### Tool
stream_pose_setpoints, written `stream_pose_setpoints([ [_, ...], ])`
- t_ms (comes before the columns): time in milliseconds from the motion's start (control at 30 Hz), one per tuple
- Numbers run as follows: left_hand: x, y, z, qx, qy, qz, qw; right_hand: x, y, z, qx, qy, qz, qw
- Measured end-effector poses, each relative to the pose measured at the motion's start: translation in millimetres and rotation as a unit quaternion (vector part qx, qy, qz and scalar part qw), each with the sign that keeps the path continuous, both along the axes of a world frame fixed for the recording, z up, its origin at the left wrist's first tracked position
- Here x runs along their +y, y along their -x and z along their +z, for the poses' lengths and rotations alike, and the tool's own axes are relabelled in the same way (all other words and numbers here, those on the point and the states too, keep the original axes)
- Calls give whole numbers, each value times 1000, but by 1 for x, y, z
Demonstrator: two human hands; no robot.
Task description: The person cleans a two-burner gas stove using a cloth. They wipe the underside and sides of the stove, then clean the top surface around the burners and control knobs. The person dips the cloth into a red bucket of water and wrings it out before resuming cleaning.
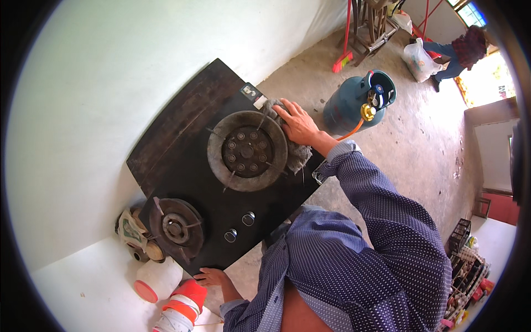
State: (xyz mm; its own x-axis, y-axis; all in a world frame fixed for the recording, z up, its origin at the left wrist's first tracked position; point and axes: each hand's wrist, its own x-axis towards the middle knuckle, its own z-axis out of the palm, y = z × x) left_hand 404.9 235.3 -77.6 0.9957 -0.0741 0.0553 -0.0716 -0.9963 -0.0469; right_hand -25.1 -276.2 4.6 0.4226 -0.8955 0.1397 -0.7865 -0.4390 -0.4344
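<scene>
A black two-burner gas stove (182,174) lies before me on a dark wooden stand (174,120). My right hand (296,124) presses a grey cloth (299,155) on the stove top, beside the larger burner (247,151). The cloth bunches under the fingers and trails along the stove's right edge. At the stove's near left corner rests my left hand (210,277), its fingers on the edge. A smaller burner (176,226) sits towards the left, and two control knobs (239,227) are near the front edge. A sticker is at the far right corner.
A gas cylinder (348,103) with an orange hose stands right of the stove. A red broom (343,60) leans farther off, near a person (456,54) and a white plastic bag (420,60). Stacked buckets (182,307) and a white container (157,278) are at the left. Crowded shelves are lower right.
</scene>
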Motion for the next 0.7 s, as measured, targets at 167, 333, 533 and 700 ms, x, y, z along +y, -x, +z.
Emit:
stream_pose_setpoints([
  [167, -8, 4, 8, 6, 3, 24, 1000, -23, -14, -7, -30, -16, -19, 999],
  [333, -10, 7, 19, 74, -81, -7, 994, -24, -15, -4, -57, -43, -10, 997],
  [533, -2, -20, -1, -76, -42, -20, 996, -21, -19, 2, -73, -51, -28, 996],
  [700, -8, -1, -18, -122, -277, -229, 925, 21, 12, 9, -62, -4, -98, 993],
])
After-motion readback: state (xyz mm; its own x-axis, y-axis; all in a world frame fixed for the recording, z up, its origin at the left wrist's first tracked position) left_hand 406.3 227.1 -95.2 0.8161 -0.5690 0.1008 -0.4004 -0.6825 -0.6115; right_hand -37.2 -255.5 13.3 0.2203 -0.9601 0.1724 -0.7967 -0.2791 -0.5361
